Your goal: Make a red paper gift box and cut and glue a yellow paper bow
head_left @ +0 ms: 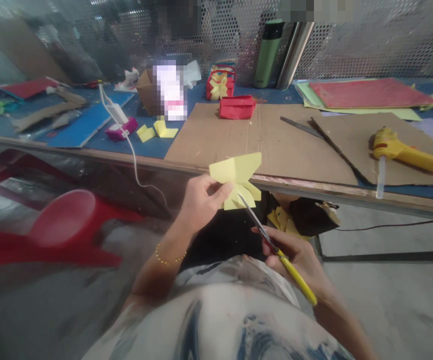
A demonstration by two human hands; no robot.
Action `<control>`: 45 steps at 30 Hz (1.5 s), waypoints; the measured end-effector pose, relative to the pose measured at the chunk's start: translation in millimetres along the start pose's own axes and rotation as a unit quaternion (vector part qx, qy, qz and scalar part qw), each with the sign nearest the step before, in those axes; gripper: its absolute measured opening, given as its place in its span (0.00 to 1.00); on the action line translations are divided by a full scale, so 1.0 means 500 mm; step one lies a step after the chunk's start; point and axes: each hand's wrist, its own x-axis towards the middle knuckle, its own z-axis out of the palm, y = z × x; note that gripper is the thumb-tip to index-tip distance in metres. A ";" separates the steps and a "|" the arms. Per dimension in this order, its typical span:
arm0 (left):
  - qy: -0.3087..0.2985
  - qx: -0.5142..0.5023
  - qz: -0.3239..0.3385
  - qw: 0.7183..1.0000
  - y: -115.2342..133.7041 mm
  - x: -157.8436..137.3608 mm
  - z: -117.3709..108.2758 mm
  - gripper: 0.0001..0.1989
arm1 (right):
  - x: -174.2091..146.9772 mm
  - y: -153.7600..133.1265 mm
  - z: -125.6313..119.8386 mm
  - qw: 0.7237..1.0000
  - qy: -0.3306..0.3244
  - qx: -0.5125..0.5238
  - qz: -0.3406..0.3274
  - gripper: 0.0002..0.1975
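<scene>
A folded piece of yellow paper (244, 167), cut into several pointed flaps, is pinched between the thumb and fingers of my left hand (203, 200), just in front of the table edge. In my right hand (293, 255) are scissors (295, 277) with yellow handles. Their blades point up and to the left, the tips meeting the paper's lower part. Whether the tips are cutting into the paper or only touching it, I cannot tell. Part of the scissor handle is hidden by my right fingers.
Cardboard (205, 130) covers the table's middle, bearing a red folded paper piece (238, 107) and a craft knife (301, 126). A yellow glue gun (400, 150) lies right. Yellow scraps (166, 129), a phone (170, 90) and a green flask (268, 55) stand behind. A red stool (64, 217) is left.
</scene>
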 end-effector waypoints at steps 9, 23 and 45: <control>0.002 0.015 0.001 1.000 0.000 0.000 0.000 0.12 | 0.001 0.000 0.000 1.000 0.001 -0.014 0.004 0.34; -0.002 0.016 0.004 1.000 -0.001 0.000 0.001 0.11 | 0.003 0.007 0.001 0.999 0.027 -0.017 0.021 0.38; -0.005 0.001 0.003 1.000 0.001 0.000 0.003 0.12 | 0.002 0.005 0.000 0.999 0.050 -0.017 -0.001 0.35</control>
